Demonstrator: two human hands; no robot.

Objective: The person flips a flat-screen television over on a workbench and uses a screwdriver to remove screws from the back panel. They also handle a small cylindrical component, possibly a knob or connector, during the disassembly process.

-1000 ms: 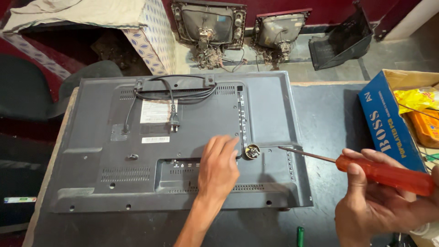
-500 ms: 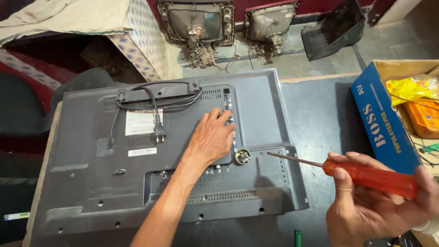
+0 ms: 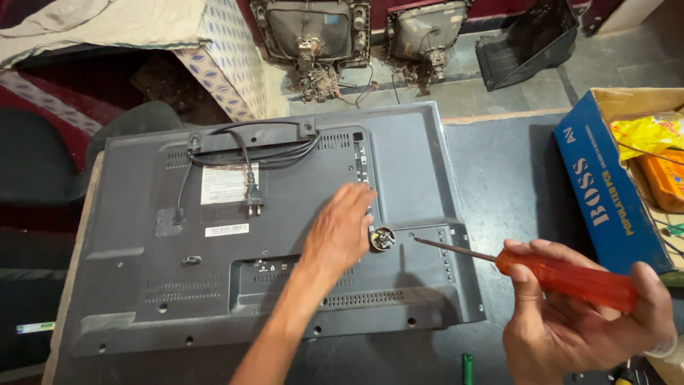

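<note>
One flat TV (image 3: 214, 285) lies face down on a grey table (image 3: 499, 171), its back cover up. The TV's left and near edges sit close to the table's left and near edges; its far edge runs almost along the table's far edge. To its right a wide strip of bare table stays open as far as the blue box (image 3: 598, 192), which stands at the right edge with yellow and orange packets inside.

The left hand (image 3: 342, 228) lies flat on the middle of the back cover, fingers spread and together holding nothing, fingertips toward the far side. Just right of it, touching or nearly touching the hand, sits one small round cup (image 3: 382, 238) holding what look like screws; their number cannot be told.

The right hand (image 3: 570, 328) is closed round the red handle of one screwdriver (image 3: 563, 274), near the right near corner of the TV. The thin shaft points left, its tip over the cover just right of the cup; whether it touches a screw hole cannot be told.

One black cable (image 3: 249, 153) with one plug is coiled on the far part of the cover, beside two white labels. On the floor beyond the table stand two old tube sets (image 3: 310, 32) and one black casing (image 3: 527, 43). One green pen-like thing (image 3: 467, 367) lies at the near table edge
</note>
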